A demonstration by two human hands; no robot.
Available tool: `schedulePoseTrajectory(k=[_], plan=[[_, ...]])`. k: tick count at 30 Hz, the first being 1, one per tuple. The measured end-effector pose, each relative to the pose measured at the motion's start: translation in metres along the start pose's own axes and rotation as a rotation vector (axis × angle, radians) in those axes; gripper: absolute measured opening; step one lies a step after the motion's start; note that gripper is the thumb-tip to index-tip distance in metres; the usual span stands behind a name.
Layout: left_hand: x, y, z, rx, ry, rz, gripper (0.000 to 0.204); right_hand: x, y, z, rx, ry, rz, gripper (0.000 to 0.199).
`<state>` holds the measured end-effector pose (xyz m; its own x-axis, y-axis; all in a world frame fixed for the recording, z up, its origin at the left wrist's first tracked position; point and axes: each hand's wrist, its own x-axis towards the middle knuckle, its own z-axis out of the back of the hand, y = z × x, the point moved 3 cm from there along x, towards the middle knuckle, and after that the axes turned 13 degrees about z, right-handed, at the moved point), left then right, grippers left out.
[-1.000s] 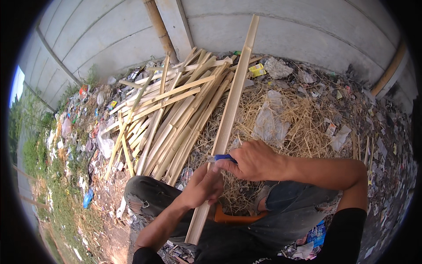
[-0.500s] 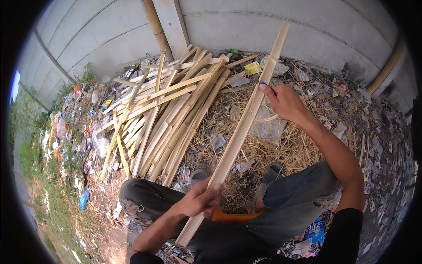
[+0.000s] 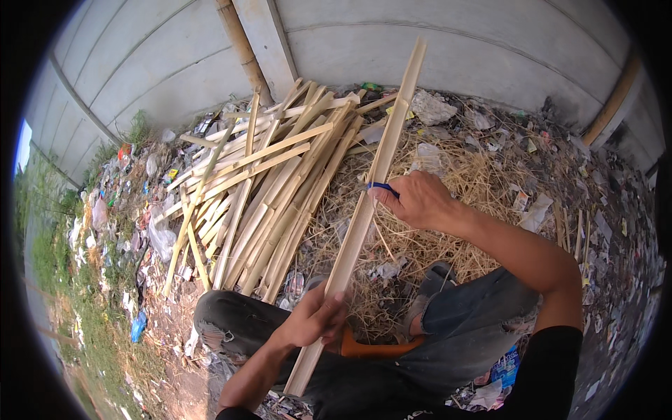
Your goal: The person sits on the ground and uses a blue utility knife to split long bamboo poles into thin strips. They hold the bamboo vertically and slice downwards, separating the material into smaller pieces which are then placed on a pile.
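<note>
Left hand (image 3: 318, 318) is curling closed around the lower part of a split bamboo strip (image 3: 355, 238), thumb lying over its hollow face; right hand (image 3: 420, 199) is clenching a small blue tool (image 3: 383, 187), which is meeting the strip's right edge, farther up; whether a blade is touching the wood, cannot tell; the strip is slanting from the lap up toward the wall, hollow side showing; a thin shaving is dangling below the right hand.

Printing: a blue packet (image 3: 505, 365) by the right thigh is bearing pale lettering; a black shirt (image 3: 413, 414) is showing a cropped pale mark at the lower edge, too cut off for reading.

Change: half a second ago the right hand was reaching nearer the strip's far end; it is now sitting closer to the left hand; the far end is pointing more to the left than then; the left hand is keeping roughly the same place.

Outward: torn dark trousers (image 3: 455, 343) are framing an orange object (image 3: 381, 348), partly hidden; pale straw-like shavings (image 3: 483, 182) are covering the ground ahead; a pile of bamboo strips (image 3: 280, 196) is lying to the left; a grey panel wall (image 3: 455, 49) is standing behind.
</note>
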<state>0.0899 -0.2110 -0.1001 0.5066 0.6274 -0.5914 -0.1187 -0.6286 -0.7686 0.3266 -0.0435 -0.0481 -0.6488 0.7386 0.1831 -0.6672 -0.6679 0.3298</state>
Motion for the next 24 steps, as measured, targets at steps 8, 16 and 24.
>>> schedulePoseTrajectory(k=[8,16,24], plan=[[0.002,0.017,-0.010,0.029,0.135,0.072,0.026,-0.026,-0.153,0.029,-0.252,-0.168,-0.348,0.079],[0.003,0.010,-0.016,0.081,0.105,0.062,0.026,-0.035,-0.157,0.038,-0.353,-0.405,-0.218,0.066],[-0.004,0.015,-0.010,0.086,0.079,0.085,0.032,-0.040,-0.153,0.046,-0.478,-0.304,-0.275,0.060]])
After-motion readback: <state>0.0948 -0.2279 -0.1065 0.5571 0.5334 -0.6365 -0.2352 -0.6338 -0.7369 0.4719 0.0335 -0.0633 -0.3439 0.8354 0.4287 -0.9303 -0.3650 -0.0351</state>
